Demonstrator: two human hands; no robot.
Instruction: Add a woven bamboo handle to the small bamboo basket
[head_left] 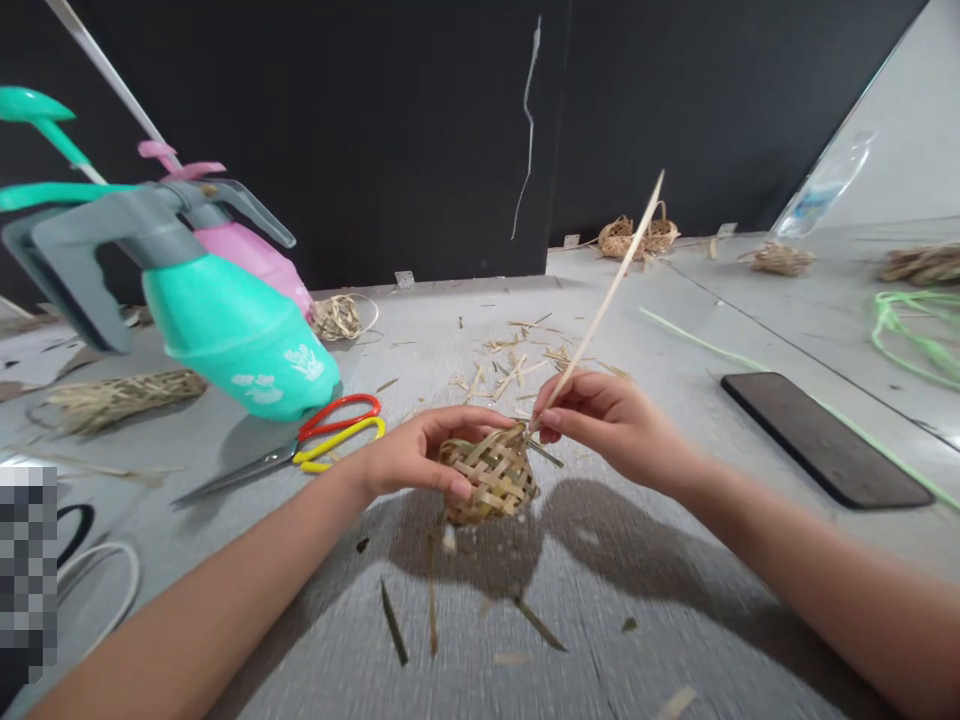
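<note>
A small woven basket (491, 475) of flat green-tan strips is in my left hand (427, 450), the thumb across its near side and the fingers over its top. My right hand (589, 415) pinches a pale pointed strip (619, 275) close to the basket's upper right corner. The strip's long free end slants up and to the right. Its lower end meets the basket rim, but the exact contact is too small to make out. A short dark strip end (547, 455) sticks out on the right side of the basket, below my right fingers.
Scissors (300, 450) with red and yellow handles lie left, beside a teal spray bottle (240, 330) and a pink one (255, 262). A black phone (825, 440) rests right. Strip scraps (510, 375) litter the table; small baskets (637, 238) stand by the black panel (360, 140).
</note>
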